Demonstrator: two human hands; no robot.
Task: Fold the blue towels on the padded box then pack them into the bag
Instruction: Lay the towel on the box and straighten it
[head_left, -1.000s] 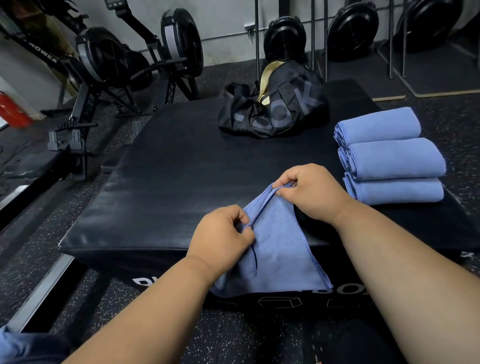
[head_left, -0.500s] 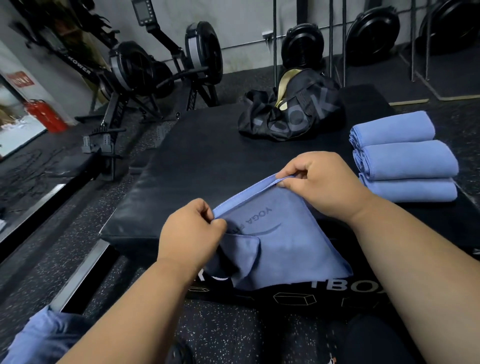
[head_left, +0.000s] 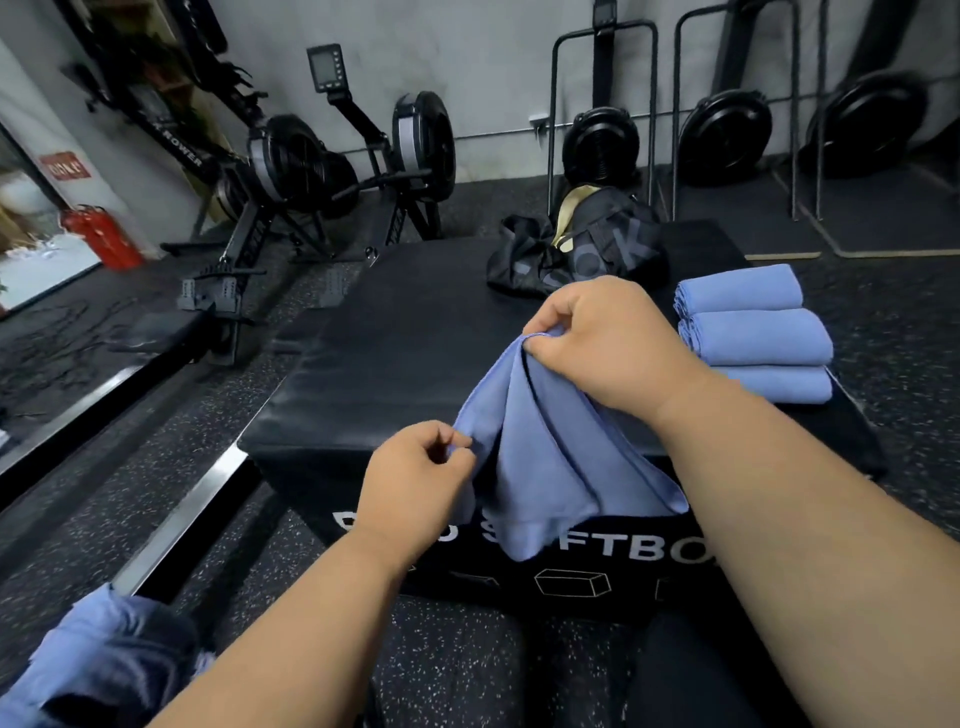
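Note:
An unfolded blue towel (head_left: 550, 457) hangs in loose folds over the front edge of the black padded box (head_left: 395, 353). My right hand (head_left: 608, 343) pinches its upper edge, lifted above the box. My left hand (head_left: 421, 478) pinches the towel's left edge lower down, near the box's front. Three folded blue towels (head_left: 753, 332) lie side by side on the box's right side. The black bag (head_left: 582, 249) sits at the far end of the box, its top open with a tan lining showing.
More blue towels (head_left: 104, 654) lie heaped on the floor at the lower left. Rowing machines (head_left: 322, 171) stand on the left and along the back wall. A red fire extinguisher (head_left: 101, 236) stands at the far left. Speckled rubber floor surrounds the box.
Both hands have lifted the towel higher off the box. My right hand has risen and gathered the top edge, so the cloth now hangs in folds. The camera has tilted up.

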